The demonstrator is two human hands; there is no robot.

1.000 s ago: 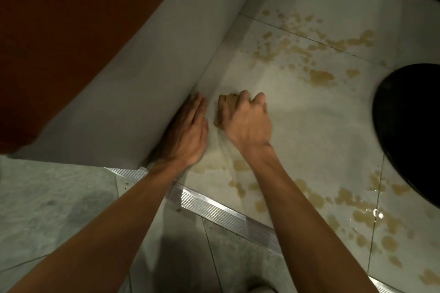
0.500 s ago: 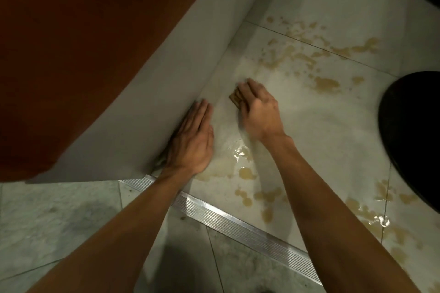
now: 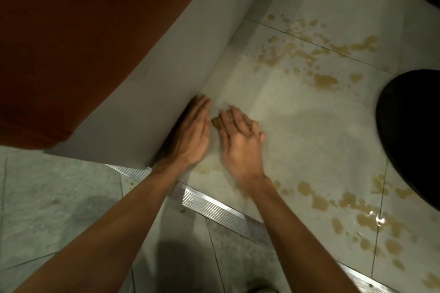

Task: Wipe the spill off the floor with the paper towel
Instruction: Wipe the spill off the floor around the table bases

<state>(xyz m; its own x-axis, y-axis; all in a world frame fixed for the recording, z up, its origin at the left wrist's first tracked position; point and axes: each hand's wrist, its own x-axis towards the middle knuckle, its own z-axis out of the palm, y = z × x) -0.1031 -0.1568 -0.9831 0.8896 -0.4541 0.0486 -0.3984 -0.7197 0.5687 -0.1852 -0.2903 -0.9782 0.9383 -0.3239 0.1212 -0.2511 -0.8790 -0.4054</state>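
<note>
My right hand (image 3: 240, 143) presses a wet, brown-stained paper towel (image 3: 216, 122) flat against the pale floor tile; only a small corner of the towel peeks out beside the fingers. The hand is motion-blurred. My left hand (image 3: 191, 135) lies flat and open on the floor, against the base of the white wall, holding nothing. Brown spill patches remain at the upper right (image 3: 325, 81) and along the lower right (image 3: 345, 204) of the tile. The tile around the hands looks smeared and damp.
A white wall base (image 3: 147, 93) under a reddish-brown panel (image 3: 83, 31) runs diagonally on the left. A ribbed metal threshold strip (image 3: 214, 207) crosses the floor below the hands. A large black rounded object (image 3: 412, 133) sits at the right edge.
My right hand slid back toward me and to the left with the towel, ending beside my left hand. The puddle near the threshold has been smeared away. The left hand stayed planted.
</note>
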